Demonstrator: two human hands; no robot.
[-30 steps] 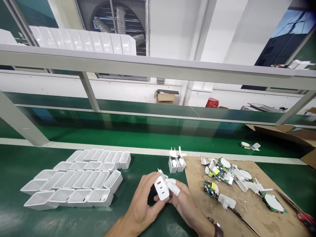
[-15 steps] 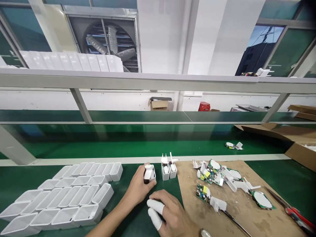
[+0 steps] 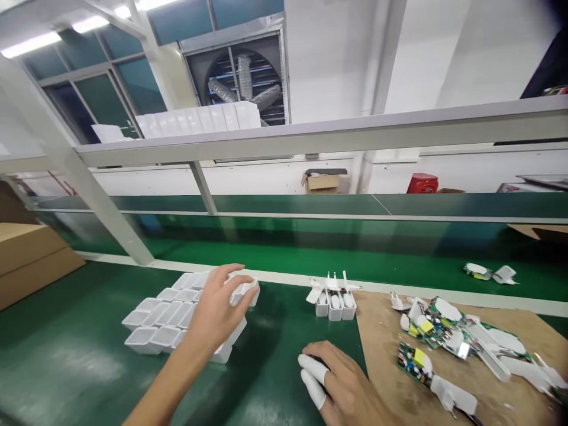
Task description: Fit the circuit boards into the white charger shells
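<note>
My left hand [image 3: 219, 310] reaches over the rows of white plastic cases [image 3: 153, 337], its thumb and fingers apart with nothing between them. It hides part of the rows. White finger cots cover two fingers of my right hand [image 3: 339, 381], which rests low over the green bench with its fingers curled in. Whatever those fingers may hold is hidden. Beyond my right hand stand three filled white cases [image 3: 336, 309] side by side, with plug pins and white parts sticking up out of them.
On a brown cardboard sheet [image 3: 377, 337] at right lie a pile of circuit boards [image 3: 448, 331] and a single board with a white plug part [image 3: 417, 364]. Another board [image 3: 479, 271] lies farther back. A carton [image 3: 35, 254] stands at left; a shelf beam [image 3: 310, 135] crosses above.
My left hand has let go of a filled case, which now stands beside the other two, and has moved left over the open cases. My right hand stays curled. The view has turned left.
</note>
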